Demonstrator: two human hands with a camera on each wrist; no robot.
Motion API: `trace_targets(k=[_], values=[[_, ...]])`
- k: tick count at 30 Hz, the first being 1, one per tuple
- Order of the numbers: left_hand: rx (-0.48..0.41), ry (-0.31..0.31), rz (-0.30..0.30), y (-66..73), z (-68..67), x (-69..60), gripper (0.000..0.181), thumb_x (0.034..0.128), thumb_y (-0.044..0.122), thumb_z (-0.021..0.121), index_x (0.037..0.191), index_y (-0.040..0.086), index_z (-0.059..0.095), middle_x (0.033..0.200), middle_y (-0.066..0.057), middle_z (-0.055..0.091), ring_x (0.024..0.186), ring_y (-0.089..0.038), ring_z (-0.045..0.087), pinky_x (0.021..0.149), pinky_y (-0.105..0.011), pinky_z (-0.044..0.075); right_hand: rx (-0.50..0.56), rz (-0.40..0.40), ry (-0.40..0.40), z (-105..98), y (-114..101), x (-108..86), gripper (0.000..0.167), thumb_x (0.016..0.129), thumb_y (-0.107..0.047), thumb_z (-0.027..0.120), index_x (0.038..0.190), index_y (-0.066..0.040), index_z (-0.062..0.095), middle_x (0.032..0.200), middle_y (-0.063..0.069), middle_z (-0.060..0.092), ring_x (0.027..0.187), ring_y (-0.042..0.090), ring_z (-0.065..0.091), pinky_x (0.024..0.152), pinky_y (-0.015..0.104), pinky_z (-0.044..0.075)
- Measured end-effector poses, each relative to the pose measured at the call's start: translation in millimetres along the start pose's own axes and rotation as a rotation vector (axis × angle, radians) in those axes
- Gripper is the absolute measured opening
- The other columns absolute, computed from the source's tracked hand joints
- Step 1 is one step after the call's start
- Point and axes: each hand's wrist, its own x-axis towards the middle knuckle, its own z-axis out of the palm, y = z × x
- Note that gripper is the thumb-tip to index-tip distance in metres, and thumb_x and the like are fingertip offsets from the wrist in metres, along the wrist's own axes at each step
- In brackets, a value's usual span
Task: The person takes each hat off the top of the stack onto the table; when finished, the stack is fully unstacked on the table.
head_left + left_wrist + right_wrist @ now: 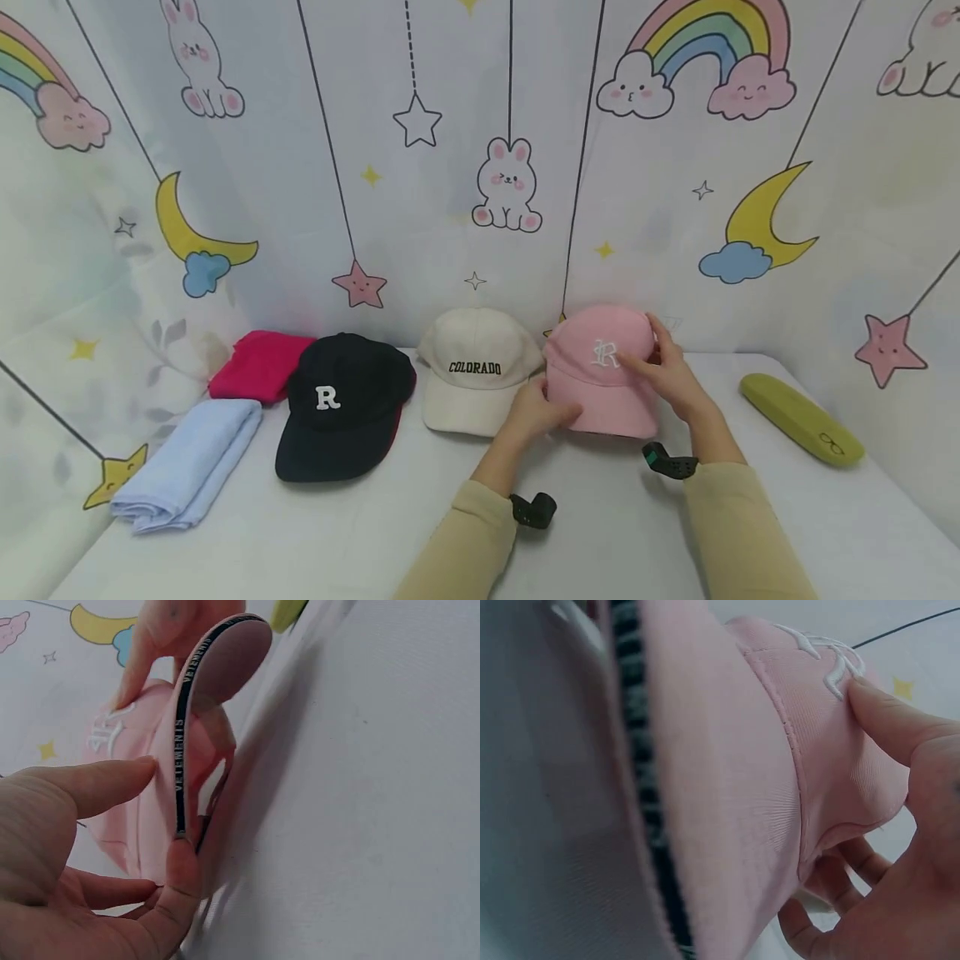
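Pink baseball cap (596,387) with a white embroidered monogram on its front, held between a person's two hands toward the back of a white-covered table (600,542), right of centre, its brim toward the person. The left hand (536,412) pinches the brim's near left edge, thumb on top and fingers beneath; the left wrist view shows a dark band lettered "VETEMENTS" along that edge. The right hand (671,375) grips the crown's right side, thumb on the front beside the monogram and fingers curled behind. Whether the cap touches the table is hard to tell. Just beside it, to the left, sits a cream cap (476,367) reading "COLORADO", then a black cap (352,392) with a white R. Farther left lie a folded red cloth (258,367) and a folded light blue cloth (187,462). On the far right is a green glasses case (798,421). Behind everything hangs a pale fabric backdrop (277,183) printed with rabbits, moons, stars and rainbows.
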Motion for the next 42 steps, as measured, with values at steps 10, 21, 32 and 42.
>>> trace_targets(k=[10, 21, 32, 42], values=[[0.04, -0.058, -0.032, 6.0, -8.7, -4.3, 0.037, 0.0771, 0.014, 0.079, 0.108, -0.002, 0.066, 0.081, -0.005, 0.065, 0.066, -0.017, 0.058, 0.06, -0.028, 0.05, -0.062, 0.069, -0.06, 11, 5, 1.5, 0.108, 0.097, -0.039, 0.067, 0.159, -0.014, -0.018, 0.152, 0.034, 0.005, 0.136, 0.049, 0.031, 0.111, 0.062, 0.029], [0.156, -0.154, -0.067, 7.5, -17.7, -4.5, 0.033, 0.0845, 0.027, 0.079, 0.105, 0.005, 0.066, 0.083, -0.003, 0.065, 0.068, -0.02, 0.064, 0.062, -0.03, 0.051, -0.307, 0.039, -0.072, 29, 4, 2.5, 0.14, 0.076, -0.047, 0.087, 0.158, -0.015, -0.021, 0.161, 0.032, -0.004, 0.144, 0.055, 0.013, 0.111, 0.071, 0.02], [0.126, -0.1, 0.018, 28.8, -49.2, -13.2, 0.074, 0.0891, 0.032, 0.075, 0.148, -0.001, 0.045, 0.137, -0.021, 0.054, 0.108, -0.029, 0.061, 0.089, -0.043, 0.054, -0.359, -0.022, -0.011, 37, 11, 5.7, 0.136, 0.076, -0.045, 0.088, 0.161, -0.011, -0.012, 0.159, 0.033, 0.004, 0.143, 0.056, 0.013, 0.11, 0.071, 0.021], [0.361, -0.131, 0.084, 36.1, -94.2, -32.6, 0.072, 0.09, 0.034, 0.073, 0.148, 0.002, 0.045, 0.138, -0.02, 0.055, 0.126, -0.034, 0.054, 0.103, -0.05, 0.044, -0.38, -0.03, -0.007, 37, 11, 7.5, 0.134, 0.077, -0.048, 0.086, 0.161, -0.013, -0.013, 0.16, 0.032, 0.001, 0.142, 0.058, 0.012, 0.109, 0.073, 0.02]])
